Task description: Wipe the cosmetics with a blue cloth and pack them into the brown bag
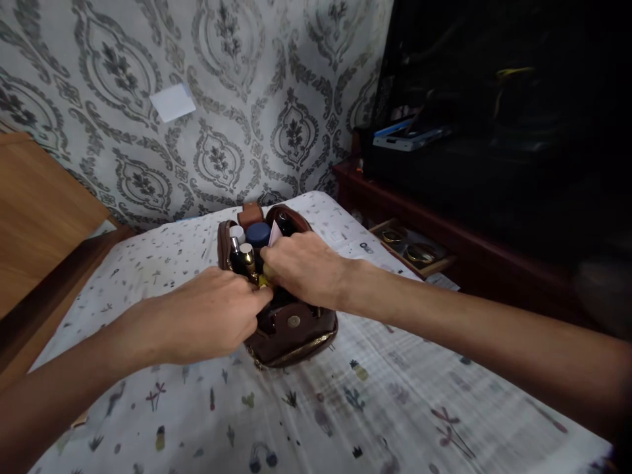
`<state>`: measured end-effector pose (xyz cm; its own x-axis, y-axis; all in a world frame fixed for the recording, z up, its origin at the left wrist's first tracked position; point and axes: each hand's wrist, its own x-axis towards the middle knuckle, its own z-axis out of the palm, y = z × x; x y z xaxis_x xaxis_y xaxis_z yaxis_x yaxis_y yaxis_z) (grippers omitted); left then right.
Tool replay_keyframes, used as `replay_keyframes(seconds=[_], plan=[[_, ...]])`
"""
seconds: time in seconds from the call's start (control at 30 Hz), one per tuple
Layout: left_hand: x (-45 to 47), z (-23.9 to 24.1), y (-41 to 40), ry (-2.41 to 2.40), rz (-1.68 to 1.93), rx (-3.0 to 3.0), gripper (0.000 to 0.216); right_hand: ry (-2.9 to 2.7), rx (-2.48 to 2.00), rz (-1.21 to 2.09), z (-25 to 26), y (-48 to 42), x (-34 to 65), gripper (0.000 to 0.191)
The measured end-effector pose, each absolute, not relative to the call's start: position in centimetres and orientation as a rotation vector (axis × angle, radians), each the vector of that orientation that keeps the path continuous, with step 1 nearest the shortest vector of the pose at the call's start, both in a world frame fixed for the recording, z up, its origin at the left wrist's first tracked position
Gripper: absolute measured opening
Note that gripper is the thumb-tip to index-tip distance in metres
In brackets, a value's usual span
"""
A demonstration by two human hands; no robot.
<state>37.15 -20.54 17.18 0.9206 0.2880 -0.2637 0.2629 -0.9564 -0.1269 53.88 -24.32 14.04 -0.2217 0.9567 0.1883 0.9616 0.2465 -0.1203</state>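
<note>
A brown leather bag [296, 339] with a gold zipper and a round snap lies open on the patterned cloth. My left hand [210, 316] is curled closed over its left edge, the thumb pointing into the opening. From the right, my right hand [306, 266] reaches into the bag with bent fingers; its fingertips are mostly hidden, close to a small yellow thing [265, 282]. Packed around it are a gold bottle with a pale cap [247, 253], a silver-capped bottle [235, 246], a dark blue round lid [258, 234], a white cap [237, 233] and a pale pink flat piece [274, 233].
A white printed cloth [306, 421] covers the surface beneath the bag. At right, an open drawer [424, 263] with gold round items juts from dark red furniture [395, 210]. A wooden panel [44, 210] stands at left; patterned wallpaper [276, 85] is behind.
</note>
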Motion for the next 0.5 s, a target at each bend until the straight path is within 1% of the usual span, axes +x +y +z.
replay_keyframes(seconds=[0.13, 0.27, 0.33, 0.5], plan=[[36.9, 17.0, -20.5, -0.407, 0.358, -3.052, 0.02, -2.333, -1.856, 0.047, 13.5, -23.3, 53.4, 0.003], [36.8, 16.9, -20.5, -0.382, 0.397, -3.049, 0.018, -2.372, -1.867, 0.214, 12.9, -22.4, 53.5, 0.013], [36.8, 16.8, -20.5, -0.369, 0.417, -3.02, 0.017, -2.36, -1.823, 0.286, 12.7, -22.1, 53.8, 0.015], [36.4, 16.7, -20.6, -0.312, 0.249, -3.031, 0.024, -2.444, -1.779, 0.383, 13.6, -22.7, 54.2, 0.013]])
